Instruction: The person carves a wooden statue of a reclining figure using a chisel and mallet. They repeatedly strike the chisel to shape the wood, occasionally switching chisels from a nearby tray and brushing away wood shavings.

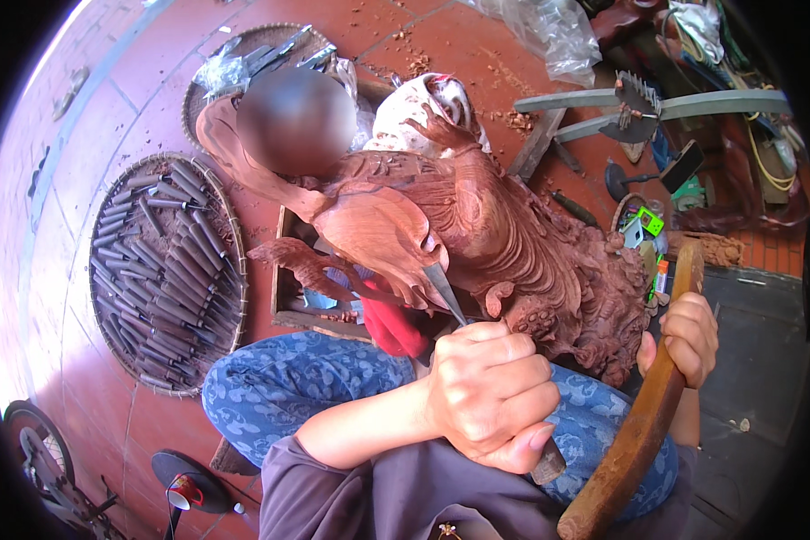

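A reddish-brown carved wooden statue (531,243) lies across in front of my legs, with folds of robe and rough, deeply cut work at its right end. My left hand (490,391) is closed round a carving chisel (443,290). The chisel's blade points up and left, its tip at the smooth carved part by the statue's middle; the handle end shows below my fist. On the right, my right hand (690,337) grips a curved wooden mallet (634,441) near its upper end. The mallet slants down to the left, apart from the chisel.
A round woven tray (240,297) on the left holds many chisels. Another basket (189,108) with metal tools and plastic stands behind it. A white cloth (414,112) and wooden box (283,301) lie beside the statue. Stand arms (720,103) reach in from the right.
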`<state>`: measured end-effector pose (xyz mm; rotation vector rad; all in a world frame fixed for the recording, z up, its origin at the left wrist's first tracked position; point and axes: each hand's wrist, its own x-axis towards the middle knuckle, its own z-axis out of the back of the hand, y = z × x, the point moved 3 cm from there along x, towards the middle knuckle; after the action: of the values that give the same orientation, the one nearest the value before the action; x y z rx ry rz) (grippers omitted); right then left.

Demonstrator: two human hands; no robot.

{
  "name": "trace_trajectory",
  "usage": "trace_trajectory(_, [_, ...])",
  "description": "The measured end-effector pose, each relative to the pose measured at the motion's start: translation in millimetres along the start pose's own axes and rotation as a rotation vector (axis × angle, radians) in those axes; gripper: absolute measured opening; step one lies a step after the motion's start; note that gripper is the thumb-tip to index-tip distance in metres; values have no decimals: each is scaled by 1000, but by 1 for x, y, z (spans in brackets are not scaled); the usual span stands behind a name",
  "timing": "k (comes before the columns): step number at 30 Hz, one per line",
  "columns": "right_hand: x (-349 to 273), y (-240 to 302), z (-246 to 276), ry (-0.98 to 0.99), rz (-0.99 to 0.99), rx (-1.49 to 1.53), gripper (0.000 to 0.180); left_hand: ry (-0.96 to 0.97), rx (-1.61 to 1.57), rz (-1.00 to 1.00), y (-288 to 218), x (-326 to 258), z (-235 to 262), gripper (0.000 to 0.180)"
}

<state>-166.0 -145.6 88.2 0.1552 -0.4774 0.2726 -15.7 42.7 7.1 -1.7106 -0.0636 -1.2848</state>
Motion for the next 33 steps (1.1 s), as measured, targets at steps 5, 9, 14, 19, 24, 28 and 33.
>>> trace_trajectory(5, [-2, -2, -3, 35, -9, -27, 37, 26, 22, -11, 2, -3, 0, 30])
trace_trajectory(9, [-2, -3, -7, 44, -19, -64, 36, 29, 32, -25, 3, -4, -2, 22])
trace_trajectory(14, [-5, -5, -8, -52, 28, 50, 37, 18, 66, -34, 5, -7, -4, 29])
trace_trajectory(19, [-4, -6, -10, 40, 30, -7, 40, 7, 70, -42, 5, -6, -3, 29])
trace_trajectory(24, [-2, -3, -13, 127, 11, -94, 43, 27, 64, -45, 8, -8, -3, 22])
trace_trajectory(28, [-6, -7, -14, 45, 40, -10, 38, 26, 71, -56, 8, -8, -5, 23])
trace_trajectory(33, [-7, -7, -15, 63, 58, -25, 38, 47, 74, -64, 9, -8, -3, 24])
